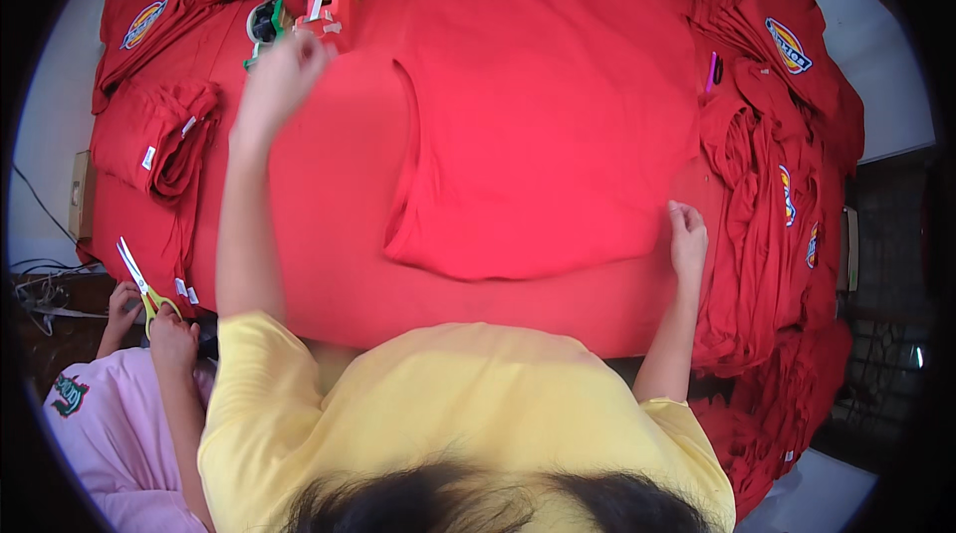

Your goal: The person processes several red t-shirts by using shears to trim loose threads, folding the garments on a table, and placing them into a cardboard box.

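Observation:
A red shirt (548, 125) lies spread over the red-covered table, its open edge curving down on the left. My left hand (284, 75) is raised at the far left, just in front of a red tape dispenser (339, 0). Its fingers look curled together, but motion blurs them, and anything between them is too small to make out. By the shirt's near right corner, my right hand (688, 239) is closed, its fingertips pinched at the fabric edge.
Folded red garments (154, 140) lie at the left; more red shirts (747, 224) are heaped along the right. A second dispenser (264, 25) stands beside the red one. A pink-and-black tool (713, 72) lies at right. A co-worker's hand (174, 339) holds yellow-handled scissors (149, 299), blades raised.

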`<state>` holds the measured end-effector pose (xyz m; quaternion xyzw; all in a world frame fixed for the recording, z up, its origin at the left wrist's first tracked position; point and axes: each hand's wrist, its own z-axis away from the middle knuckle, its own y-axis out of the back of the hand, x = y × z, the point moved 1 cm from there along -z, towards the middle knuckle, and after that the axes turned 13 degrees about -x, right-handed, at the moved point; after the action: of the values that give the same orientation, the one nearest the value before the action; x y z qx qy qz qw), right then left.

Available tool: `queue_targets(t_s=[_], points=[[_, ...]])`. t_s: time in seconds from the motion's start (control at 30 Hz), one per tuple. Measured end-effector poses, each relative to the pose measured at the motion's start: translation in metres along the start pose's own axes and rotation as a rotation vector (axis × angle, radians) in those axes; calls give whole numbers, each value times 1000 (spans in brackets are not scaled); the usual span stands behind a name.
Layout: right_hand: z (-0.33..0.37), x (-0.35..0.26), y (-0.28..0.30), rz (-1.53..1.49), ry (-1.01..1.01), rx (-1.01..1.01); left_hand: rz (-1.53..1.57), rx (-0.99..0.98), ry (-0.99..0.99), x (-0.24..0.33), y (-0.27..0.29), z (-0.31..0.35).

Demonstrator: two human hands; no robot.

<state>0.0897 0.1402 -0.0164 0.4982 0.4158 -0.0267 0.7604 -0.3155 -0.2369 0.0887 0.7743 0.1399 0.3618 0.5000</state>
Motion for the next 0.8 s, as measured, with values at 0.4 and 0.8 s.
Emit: queue_targets(t_s=[0.4, 0.8], points=[[30, -34, 28, -979, 295, -270, 1170, -246, 334, 72, -57, 202], [141, 80, 36, -712, -119, -567, 826, -211, 583, 64, -103, 276]])
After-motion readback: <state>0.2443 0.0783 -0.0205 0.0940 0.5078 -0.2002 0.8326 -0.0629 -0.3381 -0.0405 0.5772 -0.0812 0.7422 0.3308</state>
